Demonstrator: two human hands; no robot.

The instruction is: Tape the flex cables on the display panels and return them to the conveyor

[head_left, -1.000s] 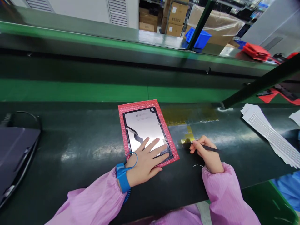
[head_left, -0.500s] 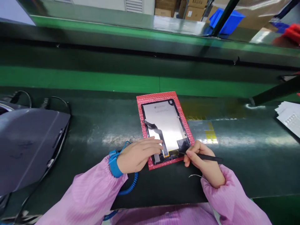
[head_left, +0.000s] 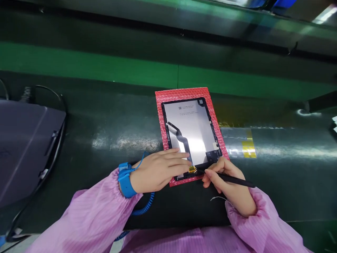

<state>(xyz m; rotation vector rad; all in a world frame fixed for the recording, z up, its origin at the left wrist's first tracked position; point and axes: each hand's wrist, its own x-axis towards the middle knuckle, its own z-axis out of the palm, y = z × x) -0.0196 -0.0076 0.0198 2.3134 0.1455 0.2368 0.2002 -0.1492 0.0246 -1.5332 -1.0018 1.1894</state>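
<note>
A tablet panel (head_left: 191, 130) with a silver back and a black flex cable lies on a red bubble-wrap sheet (head_left: 160, 116) on the dark work surface (head_left: 105, 140). My left hand (head_left: 158, 168), with a blue wrist strap (head_left: 125, 179), rests on the panel's near edge, fingers extended and pressing by a small yellow tape piece (head_left: 192, 169). My right hand (head_left: 223, 182) holds black tweezers (head_left: 231, 179) like a pen, their tip touching that yellow piece at the panel's near edge.
A dark grey device (head_left: 23, 140) with a black cable lies at the left. Strips of yellow tape (head_left: 249, 148) stick to the surface right of the sheet. A green conveyor belt (head_left: 105, 66) runs behind. A blue coiled cord (head_left: 143, 207) hangs from the strap.
My right hand moved from the tape strips on the table to the panel's near edge, bringing a yellow piece on the tweezers. My left hand slid from flat on the panel to its lower edge.
</note>
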